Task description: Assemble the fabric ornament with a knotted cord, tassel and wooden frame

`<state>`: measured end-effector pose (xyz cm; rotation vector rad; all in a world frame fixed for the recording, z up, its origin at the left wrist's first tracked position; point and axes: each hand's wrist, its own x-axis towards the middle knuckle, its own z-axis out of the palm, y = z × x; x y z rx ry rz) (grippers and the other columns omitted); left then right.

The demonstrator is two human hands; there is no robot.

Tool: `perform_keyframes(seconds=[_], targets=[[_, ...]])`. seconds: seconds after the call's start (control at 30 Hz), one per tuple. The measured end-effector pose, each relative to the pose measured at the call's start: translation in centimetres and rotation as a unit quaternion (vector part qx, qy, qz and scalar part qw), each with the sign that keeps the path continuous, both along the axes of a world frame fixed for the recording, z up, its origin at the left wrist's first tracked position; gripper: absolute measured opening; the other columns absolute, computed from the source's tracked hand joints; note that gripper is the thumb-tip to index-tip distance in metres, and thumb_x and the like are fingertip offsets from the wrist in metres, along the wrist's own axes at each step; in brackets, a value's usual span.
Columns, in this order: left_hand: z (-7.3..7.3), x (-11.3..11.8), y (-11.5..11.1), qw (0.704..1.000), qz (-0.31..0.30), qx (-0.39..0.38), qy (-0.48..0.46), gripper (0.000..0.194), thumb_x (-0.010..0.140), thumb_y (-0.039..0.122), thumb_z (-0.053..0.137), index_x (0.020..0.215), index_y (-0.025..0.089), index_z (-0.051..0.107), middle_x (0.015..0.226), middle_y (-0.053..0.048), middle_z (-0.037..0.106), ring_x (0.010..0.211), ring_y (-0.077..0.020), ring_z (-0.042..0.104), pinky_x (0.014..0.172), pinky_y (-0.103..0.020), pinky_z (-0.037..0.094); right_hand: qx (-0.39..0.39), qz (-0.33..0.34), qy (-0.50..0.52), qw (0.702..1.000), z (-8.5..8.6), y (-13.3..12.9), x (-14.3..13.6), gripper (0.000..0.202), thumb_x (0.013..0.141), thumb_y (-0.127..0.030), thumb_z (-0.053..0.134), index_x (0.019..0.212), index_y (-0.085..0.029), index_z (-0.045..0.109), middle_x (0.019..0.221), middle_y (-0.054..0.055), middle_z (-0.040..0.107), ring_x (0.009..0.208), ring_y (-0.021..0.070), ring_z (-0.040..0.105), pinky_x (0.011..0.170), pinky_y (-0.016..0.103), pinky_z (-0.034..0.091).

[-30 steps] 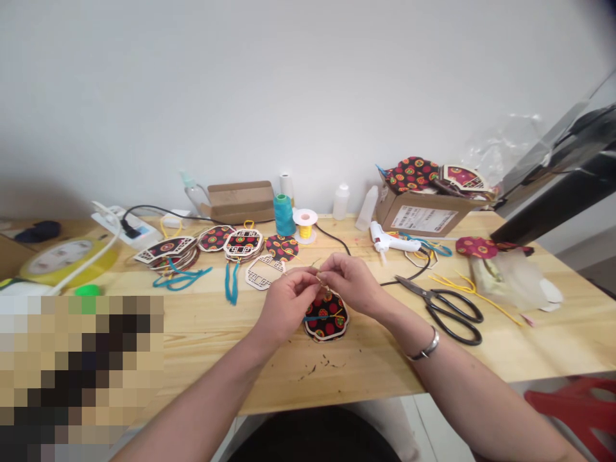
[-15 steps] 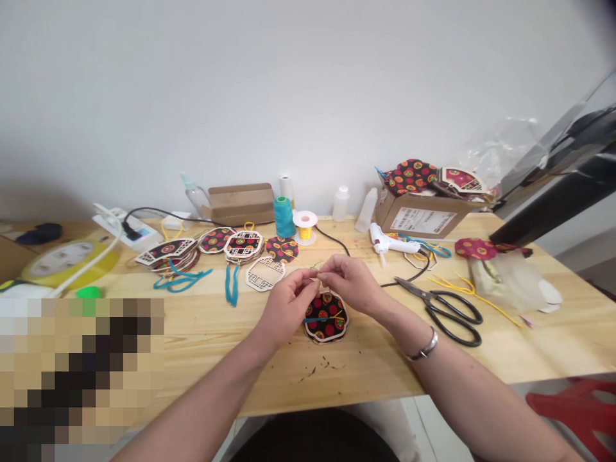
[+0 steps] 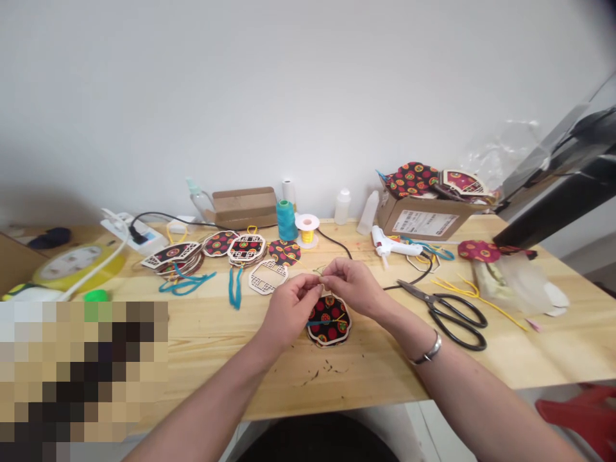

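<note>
My left hand (image 3: 292, 307) and my right hand (image 3: 350, 284) meet fingertip to fingertip over the table, both closed in a pinch. Between them runs a thin yellow cord (image 3: 318, 272), its ends poking out past the fingers. Just below lies a black fabric ornament (image 3: 328, 319) with red and orange patterns and a pale scalloped rim. A blue strand and a short yellow loop lie across its face. Fingers partly cover its upper edge, and the exact spot where they grip is hard to see.
Black-handled scissors (image 3: 457, 314) and a white glue gun (image 3: 392, 244) lie to the right. Behind are a teal thread cone (image 3: 285, 221), a yellow cord spool (image 3: 307, 232), lattice frames (image 3: 264, 277) and finished ornaments (image 3: 246, 247). A cardboard box (image 3: 423, 217) holds more pieces.
The whole view has shifted slightly, so everything sits a little lower and to the right. Both hands keep their pinch on the cord, with only slight finger movement.
</note>
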<state>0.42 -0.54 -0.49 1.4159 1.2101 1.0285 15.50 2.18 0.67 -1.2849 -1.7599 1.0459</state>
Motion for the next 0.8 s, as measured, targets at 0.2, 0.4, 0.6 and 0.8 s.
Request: perform_keyframes(seconds=[0.2,0.4,0.6,0.8], targets=[[0.07,-0.03,0.13,0.999,0.026,-0.019,-0.021,0.018,0.073,0.030,0.063,0.083,0.016,0.069,0.075,-0.002,0.070,0.071,-0.0152,0.061,0.067,-0.026,0.048,-0.020,0.007,0.025,0.999,-0.19,-0.06,-0.05,0.007,0.074,-0.021,0.057,0.069,-0.016,0.057,0.062,-0.002,0.056,0.056,0.0091,0.049,0.053,0.022,0.039],[0.41,-0.15,0.31,0.998,0.039,-0.034,-0.038,0.017,0.068,0.030,0.068,0.077,0.016,0.072,0.070,-0.002,0.070,0.066,-0.0148,0.061,0.064,-0.026,0.046,-0.051,0.018,0.083,0.995,0.13,0.03,-0.12,0.010,0.072,-0.024,0.058,0.067,-0.017,0.055,0.052,-0.004,0.051,0.049,0.0080,0.044,0.048,0.021,0.035],[0.72,-0.16,0.31,0.997,0.037,-0.042,-0.049,0.017,0.066,0.029,0.070,0.077,0.017,0.074,0.072,-0.003,0.072,0.068,-0.0154,0.062,0.067,-0.027,0.048,-0.132,0.059,0.143,0.979,0.65,0.06,0.22,0.018,0.068,-0.031,0.062,0.065,-0.016,0.055,0.048,-0.006,0.048,0.044,0.0058,0.039,0.042,0.019,0.029],[0.62,-0.15,0.28,0.994,0.026,-0.064,-0.083,0.018,0.065,0.029,0.071,0.078,0.018,0.074,0.067,-0.001,0.070,0.060,-0.0128,0.059,0.057,-0.024,0.045,-0.165,0.078,0.194,0.964,0.50,0.13,0.37,0.022,0.065,-0.033,0.068,0.065,-0.015,0.055,0.045,-0.007,0.047,0.041,0.0044,0.037,0.040,0.018,0.024]])
